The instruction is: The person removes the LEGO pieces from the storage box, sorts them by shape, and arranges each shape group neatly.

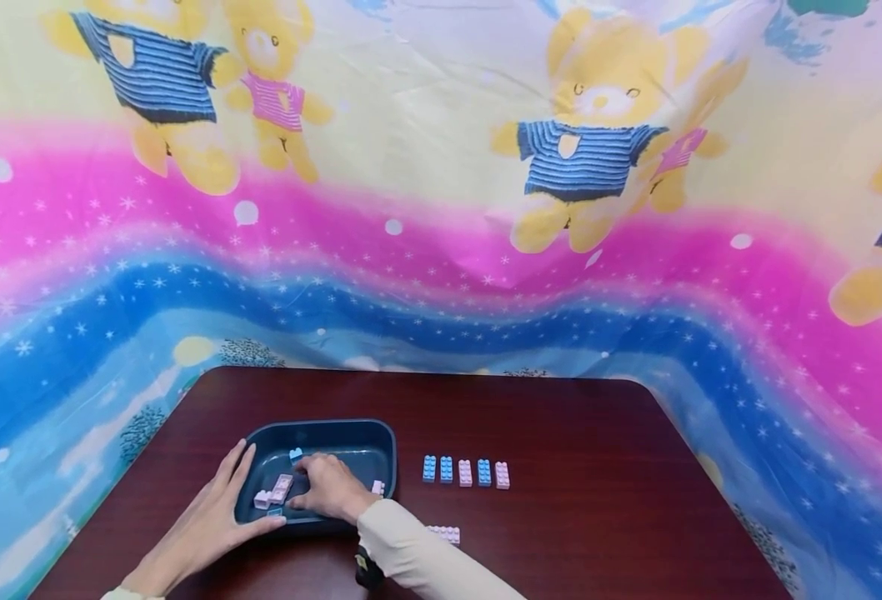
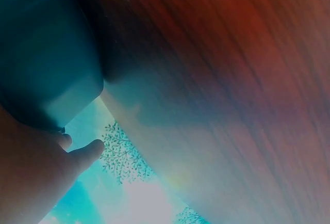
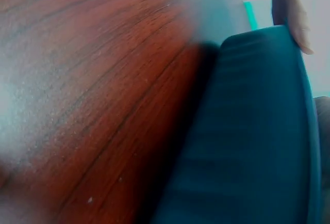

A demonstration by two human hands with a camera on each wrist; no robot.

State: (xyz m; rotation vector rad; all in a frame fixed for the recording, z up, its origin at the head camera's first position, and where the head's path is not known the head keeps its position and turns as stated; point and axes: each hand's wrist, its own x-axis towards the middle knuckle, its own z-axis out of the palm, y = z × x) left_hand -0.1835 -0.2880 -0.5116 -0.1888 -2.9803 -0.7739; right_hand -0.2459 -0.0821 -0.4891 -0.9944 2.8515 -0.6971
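Observation:
A dark teal tray (image 1: pixel 394 458) holds several pink and blue toy bricks. My left hand (image 1: pixel 212 508) rests at its left end, fingers extended along the side and thumb lying over the front rim. Inside the tray is my right hand (image 1: pixel 333 487), thumb and forefinger apart, with no brick visible between them. A small blue brick (image 1: pixel 295 455) sits by its forefinger. Pink bricks (image 1: pixel 282 487) lie left of its thumb, and a blue brick (image 1: pixel 275 512) is near the left thumb. Another pink brick (image 1: pixel 378 487) is at the tray's right end. Both wrist views show mostly the tray's outer wall (image 3: pixel 247 131).
Right of the tray, blue bricks (image 1: pixel 447 469) and pink bricks (image 1: pixel 465 473) stand in a spaced row on the dark wooden table (image 1: pixel 576 517). Nearer, a pink brick (image 1: pixel 447 534) is partly hidden by the right sleeve (image 1: pixel 418 542). A bear-print cloth (image 1: pixel 426 275) hangs behind the table.

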